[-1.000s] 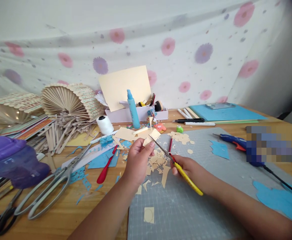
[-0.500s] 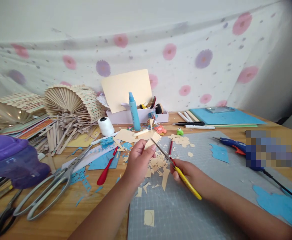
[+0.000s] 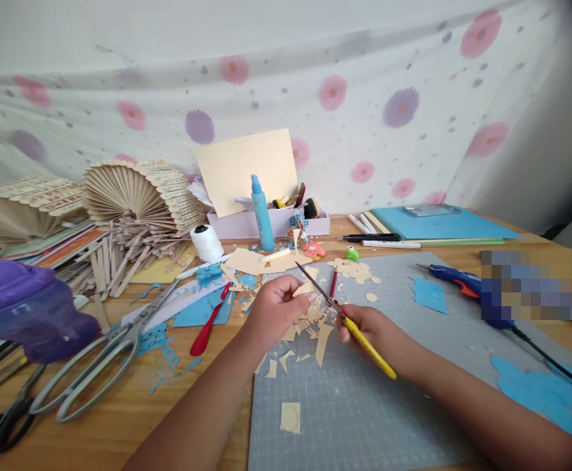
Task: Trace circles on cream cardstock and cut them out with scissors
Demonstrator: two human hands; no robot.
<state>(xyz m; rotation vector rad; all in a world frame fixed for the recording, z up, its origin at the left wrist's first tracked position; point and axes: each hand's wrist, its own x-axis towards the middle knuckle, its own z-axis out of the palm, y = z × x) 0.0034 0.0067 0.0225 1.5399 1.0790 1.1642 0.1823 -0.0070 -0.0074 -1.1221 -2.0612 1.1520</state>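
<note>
My left hand (image 3: 278, 304) pinches a small piece of cream paper (image 3: 305, 288) between thumb and fingers. My right hand (image 3: 371, 333) is wrapped round yellow-handled scissors (image 3: 364, 340), whose dark blades point up and left, right beside the paper. Below the hands, cream paper scraps (image 3: 315, 320) lie heaped on the grey cutting mat (image 3: 364, 412). A square of cream paper with a circle marked on it (image 3: 290, 417) lies nearer to me. Cut cream paper discs (image 3: 354, 269) are piled beyond my right hand.
Large silver scissors (image 3: 104, 366), a purple-lidded container (image 3: 25, 314) and a red tool (image 3: 210, 327) lie to the left. A blue bottle (image 3: 263, 219) stands before a white box (image 3: 227, 227). At the right are a blue glue gun (image 3: 462, 284) with its cord and blue sheets (image 3: 457, 226).
My left hand has turned and shifted slightly right with the paper piece, which now sits lower along the blades. The right hand with the scissors has barely moved. The view has tilted a little.
</note>
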